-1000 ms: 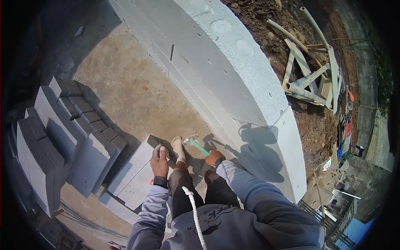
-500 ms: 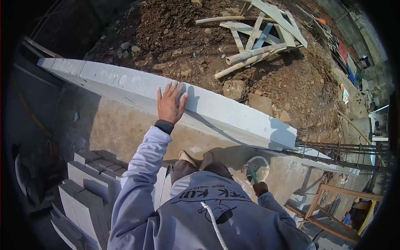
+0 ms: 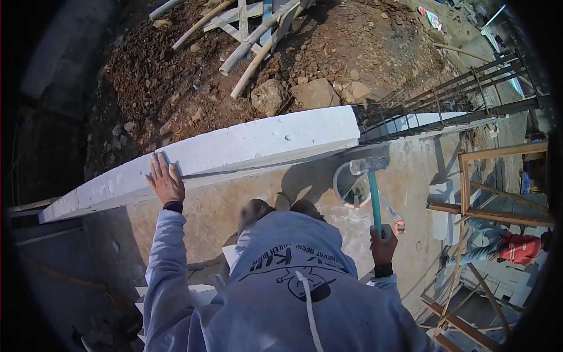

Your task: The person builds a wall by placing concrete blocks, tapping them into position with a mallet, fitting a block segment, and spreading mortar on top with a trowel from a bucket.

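My left hand lies with fingers outstretched on the top edge of the white block wall, toward its left part. In my right hand is a hammer with a green handle and a blocky grey head. The fingers wrap round the lower handle. The hammer's head is uppermost in the view, between the wall's right end and a round bucket, part of whose rim it overlaps. Inside the bucket is something I cannot make out.
Beyond the wall are bare soil, rocks and bamboo poles. A steel rebar cage adjoins the wall's right end. At right stand wooden frames and a person in a red top. White blocks lie lower left.
The view has turned toward the right. My right hand has brought the hammer up into fuller view, away from my side. My left hand remains on the wall's top, its fingers closer together.
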Action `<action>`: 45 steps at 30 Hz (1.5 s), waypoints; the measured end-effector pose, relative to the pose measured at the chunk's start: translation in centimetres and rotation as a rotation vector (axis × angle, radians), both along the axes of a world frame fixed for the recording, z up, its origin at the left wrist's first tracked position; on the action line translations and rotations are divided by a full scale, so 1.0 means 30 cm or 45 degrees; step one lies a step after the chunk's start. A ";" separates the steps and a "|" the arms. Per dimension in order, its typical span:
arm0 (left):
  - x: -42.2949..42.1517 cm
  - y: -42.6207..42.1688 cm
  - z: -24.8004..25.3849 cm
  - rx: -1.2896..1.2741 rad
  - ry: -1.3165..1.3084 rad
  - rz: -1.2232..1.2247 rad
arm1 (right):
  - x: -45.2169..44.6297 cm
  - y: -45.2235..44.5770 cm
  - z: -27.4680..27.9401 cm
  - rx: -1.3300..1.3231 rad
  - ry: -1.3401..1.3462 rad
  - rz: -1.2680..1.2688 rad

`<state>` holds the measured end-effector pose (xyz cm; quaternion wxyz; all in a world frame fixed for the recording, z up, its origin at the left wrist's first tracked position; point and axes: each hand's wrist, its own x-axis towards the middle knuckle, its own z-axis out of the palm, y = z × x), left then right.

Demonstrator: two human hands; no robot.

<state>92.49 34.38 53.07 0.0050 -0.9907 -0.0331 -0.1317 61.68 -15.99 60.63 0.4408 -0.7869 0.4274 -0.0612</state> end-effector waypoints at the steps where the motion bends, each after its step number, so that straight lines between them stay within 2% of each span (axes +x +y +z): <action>1: 0.000 0.001 0.002 0.006 0.009 0.007 | 0.031 -0.007 0.027 0.005 -0.081 -0.014; 4: 0.006 -0.011 0.001 0.025 0.023 0.027 | 0.191 -0.052 0.005 0.106 -0.401 0.189; 6: -0.002 -0.005 -0.001 0.013 0.021 0.048 | 0.361 -0.028 0.066 0.126 -0.577 0.341; 10: -0.005 -0.032 0.020 0.083 0.074 0.150 | 0.539 0.067 0.112 -0.150 -0.629 0.422; 13: -0.007 -0.036 0.015 0.068 0.055 0.168 | 0.607 0.131 0.210 0.052 -0.507 0.563; 14: -0.009 -0.040 0.020 0.059 0.043 0.162 | 0.634 0.157 0.248 0.109 -0.566 0.655; 17: -0.011 -0.044 0.030 0.059 0.052 0.172 | 0.738 0.239 0.337 0.027 -0.504 0.910; 20: -0.009 -0.036 0.012 0.020 0.020 0.154 | 0.823 0.336 0.278 -0.126 -0.462 1.097; 22: -0.014 -0.043 0.022 -0.002 0.011 0.152 | 0.855 0.378 0.087 -0.327 -0.353 1.172; 23: -0.015 -0.048 0.025 -0.017 0.002 0.151 | 0.875 0.408 0.062 -0.434 -0.303 1.208; 24: -0.014 -0.049 0.024 -0.006 0.010 0.162 | 0.893 0.410 0.057 -0.302 -0.223 1.257; 27: -0.011 -0.047 0.018 -0.004 0.008 0.176 | 0.902 0.430 0.085 -0.280 -0.138 1.234; 30: -0.006 -0.046 0.018 -0.018 -0.023 0.162 | 0.906 0.437 0.117 -0.261 -0.324 1.233; 33: -0.011 -0.047 0.016 -0.025 -0.025 0.149 | 0.913 0.469 0.255 -0.129 -0.393 1.237; 36: -0.014 -0.048 0.020 -0.041 -0.023 0.158 | 0.919 0.508 0.311 -0.151 -0.547 1.244; 39: -0.012 -0.048 0.027 -0.041 -0.009 0.162 | 0.929 0.550 0.237 -0.310 -0.524 1.370; 41: -0.016 -0.058 0.039 -0.027 0.028 0.179 | 0.940 0.555 0.127 -0.444 -0.324 1.504; 43: -0.013 -0.057 0.042 -0.033 0.008 0.171 | 0.948 0.574 0.105 -0.512 -0.086 1.606; 45: -0.016 -0.054 0.034 -0.036 -0.001 0.171 | 0.948 0.587 0.128 -0.511 -0.080 1.607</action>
